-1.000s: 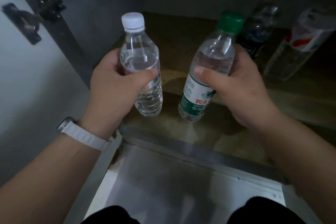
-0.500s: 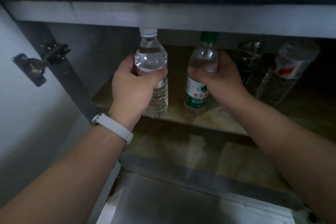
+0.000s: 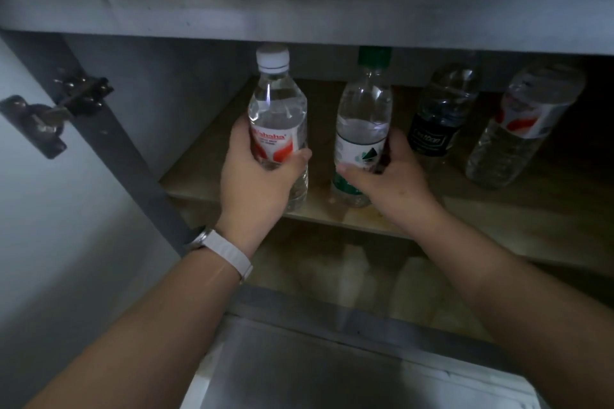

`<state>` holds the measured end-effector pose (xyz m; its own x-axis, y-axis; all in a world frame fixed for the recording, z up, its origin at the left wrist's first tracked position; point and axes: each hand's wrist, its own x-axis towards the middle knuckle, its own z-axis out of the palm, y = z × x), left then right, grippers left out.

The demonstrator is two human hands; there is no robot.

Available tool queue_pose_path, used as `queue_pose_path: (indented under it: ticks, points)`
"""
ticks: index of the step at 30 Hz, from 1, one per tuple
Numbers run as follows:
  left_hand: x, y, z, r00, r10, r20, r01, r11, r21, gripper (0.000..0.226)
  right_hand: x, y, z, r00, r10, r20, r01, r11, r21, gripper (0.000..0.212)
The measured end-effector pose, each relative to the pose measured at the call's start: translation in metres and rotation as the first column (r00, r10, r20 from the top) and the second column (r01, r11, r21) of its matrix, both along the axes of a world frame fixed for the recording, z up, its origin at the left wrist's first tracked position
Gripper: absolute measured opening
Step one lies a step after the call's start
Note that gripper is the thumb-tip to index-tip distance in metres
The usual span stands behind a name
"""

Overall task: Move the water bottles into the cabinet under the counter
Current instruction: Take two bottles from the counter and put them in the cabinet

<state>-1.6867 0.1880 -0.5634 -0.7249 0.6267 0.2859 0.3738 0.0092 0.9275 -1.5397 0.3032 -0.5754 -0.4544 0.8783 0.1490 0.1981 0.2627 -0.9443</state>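
Gripping a white-capped bottle (image 3: 277,123) around its labelled middle, the left hand (image 3: 262,183) holds it upright at the front of the cabinet shelf (image 3: 206,173). Just beside it, the right hand (image 3: 388,183) curls round a green-capped bottle (image 3: 363,129), also upright. A dark-labelled bottle (image 3: 438,116) and a red-labelled bottle (image 3: 518,129) stand farther right on the same shelf.

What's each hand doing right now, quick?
Left hand: holding the white-capped bottle.
Right hand: holding the green-capped bottle.

White-capped bottle (image 3: 277,116) and green-capped bottle (image 3: 364,116) now rest on shelf (image 3: 202,176).
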Motion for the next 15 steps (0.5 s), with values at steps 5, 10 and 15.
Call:
queue_pose_path:
  ticks: [5, 10, 15]
  points:
    - [0.007, -0.009, -0.03, 0.999, -0.022, -0.03, 0.02, 0.997, -0.069, 0.071, 0.006, -0.007, -0.02, 0.995, -0.013, 0.103, 0.01, 0.999, 0.031, 0.064]
    - [0.001, -0.008, -0.045, 0.998, 0.013, -0.06, -0.015, 0.999, -0.039, 0.068, 0.0, -0.003, -0.027, 0.989, -0.076, 0.125, 0.067, 0.995, 0.075, 0.062]
    - [-0.015, 0.004, -0.043, 0.997, 0.032, -0.074, -0.035, 0.998, -0.047, 0.064, -0.016, 0.012, -0.026, 0.98, -0.113, 0.166, 0.097, 0.99, 0.104, 0.059]
